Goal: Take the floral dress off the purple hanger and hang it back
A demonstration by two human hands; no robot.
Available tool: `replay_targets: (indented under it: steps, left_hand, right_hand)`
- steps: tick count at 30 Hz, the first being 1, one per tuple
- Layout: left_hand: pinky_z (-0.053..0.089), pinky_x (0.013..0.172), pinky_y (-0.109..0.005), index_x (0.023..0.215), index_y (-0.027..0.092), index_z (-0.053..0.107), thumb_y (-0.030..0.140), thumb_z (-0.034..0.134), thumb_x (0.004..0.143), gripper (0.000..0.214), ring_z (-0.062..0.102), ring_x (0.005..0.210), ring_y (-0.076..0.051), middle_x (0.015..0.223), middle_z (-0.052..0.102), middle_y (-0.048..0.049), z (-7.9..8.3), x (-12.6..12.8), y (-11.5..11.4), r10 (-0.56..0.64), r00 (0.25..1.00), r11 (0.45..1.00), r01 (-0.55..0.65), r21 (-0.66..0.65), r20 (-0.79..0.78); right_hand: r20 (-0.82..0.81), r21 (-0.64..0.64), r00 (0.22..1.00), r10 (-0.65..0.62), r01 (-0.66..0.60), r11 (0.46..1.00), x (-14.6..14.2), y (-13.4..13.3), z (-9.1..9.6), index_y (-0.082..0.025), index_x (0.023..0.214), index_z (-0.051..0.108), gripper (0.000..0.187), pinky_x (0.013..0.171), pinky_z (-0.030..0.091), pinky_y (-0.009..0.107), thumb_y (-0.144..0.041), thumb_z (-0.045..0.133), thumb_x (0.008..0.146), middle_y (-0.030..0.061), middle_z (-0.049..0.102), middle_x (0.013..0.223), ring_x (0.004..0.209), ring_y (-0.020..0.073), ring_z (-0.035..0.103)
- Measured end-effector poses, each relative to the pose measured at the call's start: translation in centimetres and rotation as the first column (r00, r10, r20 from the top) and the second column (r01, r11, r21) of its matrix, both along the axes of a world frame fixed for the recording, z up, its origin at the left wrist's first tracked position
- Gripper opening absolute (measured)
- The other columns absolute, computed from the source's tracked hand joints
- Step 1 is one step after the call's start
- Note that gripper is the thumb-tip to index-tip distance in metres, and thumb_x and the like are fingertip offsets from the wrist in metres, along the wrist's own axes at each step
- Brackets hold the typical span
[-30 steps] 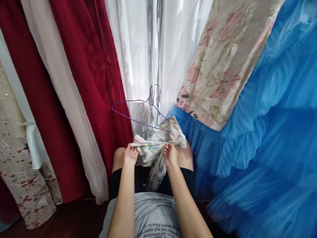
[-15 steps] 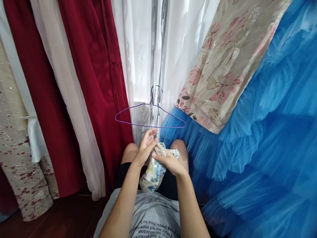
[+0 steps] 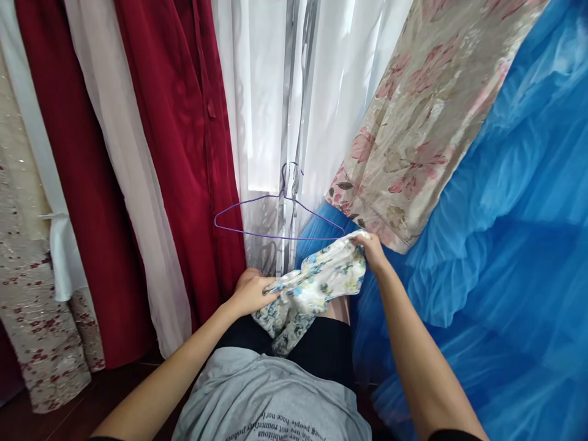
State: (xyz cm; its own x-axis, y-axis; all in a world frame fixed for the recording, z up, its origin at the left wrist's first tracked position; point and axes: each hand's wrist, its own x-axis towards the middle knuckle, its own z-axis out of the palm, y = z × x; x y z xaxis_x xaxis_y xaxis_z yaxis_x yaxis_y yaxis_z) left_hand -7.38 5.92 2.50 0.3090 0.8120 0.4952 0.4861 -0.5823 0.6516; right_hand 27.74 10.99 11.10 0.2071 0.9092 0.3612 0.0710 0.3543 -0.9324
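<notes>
A white cloth with a blue and yellow floral print is stretched between my two hands above my lap; its bunched lower part hangs over my black shorts, and its exact kind is not clear. My left hand grips its left end, the fingertips partly hidden in the folds. At the upper right corner, my right hand pinches the edge between thumb and fingers. Just beyond the cloth is a purple wire hanger, hook upward, its right end close to the cloth's top edge.
Dark red drapes and pale sheer fabric hang at left, beside a beaded floral garment. White curtains with grey ribbons hang ahead. At right are a pink floral cloth and a ruffled blue tulle skirt.
My hands have moved apart, the right one up and to the right, the left one down and to the left. The bundled floral cloth is now spread out between them.
</notes>
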Motion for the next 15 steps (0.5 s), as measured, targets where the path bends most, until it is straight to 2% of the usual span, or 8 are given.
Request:
replay_targets:
  steps: [3,5,8,12,15]
  left_hand:
    - [0.031,0.059,-0.026,0.07,0.021,0.062,0.042,0.064,0.086,0.026,0.045,0.058,-0.014,0.061,0.053,0.0022,2.6,0.1,-0.4,0.021,0.969,0.993,0.009,0.118,-0.246]
    - [0.029,0.058,-0.025,0.071,0.02,0.059,0.045,0.061,0.089,0.031,0.043,0.059,-0.013,0.063,0.052,0.0028,4.3,0.3,-1.2,0.04,0.968,0.989,-0.003,0.148,-0.249]
    - [0.03,0.058,-0.024,0.071,0.018,0.054,0.05,0.065,0.087,0.037,0.044,0.062,-0.012,0.066,0.051,0.0034,6.8,-0.5,-2.2,0.037,0.986,0.988,-0.012,0.151,-0.165]
    - [0.032,0.058,-0.023,0.074,0.017,0.056,0.05,0.063,0.088,0.036,0.045,0.063,-0.012,0.066,0.05,0.0039,8.7,-4.4,-1.9,0.048,0.995,0.989,-0.035,0.141,-0.09]
    - [0.033,0.06,-0.023,0.078,0.018,0.061,0.047,0.061,0.089,0.031,0.049,0.063,-0.013,0.067,0.056,0.0032,8.6,-8.5,-0.3,0.113,0.967,0.985,-0.08,0.15,-0.228]
  right_hand:
    - [-0.06,0.0,0.998,0.008,-0.008,1.0,-0.4,3.5,2.4,-0.021,0.054,0.047,0.02,0.054,0.035,0.027,-0.031,0.06,0.066,-0.0044,0.045,0.051,0.053,0.0121,0.04]
    - [-0.06,-0.037,0.996,0.065,-0.068,0.997,-1.5,5.1,4.1,-0.021,0.06,0.051,0.018,0.054,0.039,0.027,-0.032,0.06,0.07,-0.0039,0.049,0.052,0.053,0.0132,0.045]
    - [-0.039,-0.121,0.979,0.199,-0.202,0.972,-3.7,6.5,6.0,-0.02,0.072,0.062,0.012,0.058,0.048,0.029,-0.029,0.07,0.07,-0.0003,0.063,0.062,0.059,0.0177,0.058]
    - [0.017,-0.236,0.898,0.439,-0.423,0.875,-5.7,7.2,6.8,-0.018,0.08,0.067,0.02,0.063,0.055,0.03,-0.026,0.081,0.069,0.0041,0.073,0.072,0.066,0.0204,0.066]
    - [0.028,-0.225,0.844,0.535,-0.517,0.826,-5.8,6.9,6.7,-0.016,0.076,0.068,0.02,0.058,0.052,0.025,-0.026,0.083,0.066,0.0025,0.073,0.067,0.06,0.0172,0.065]
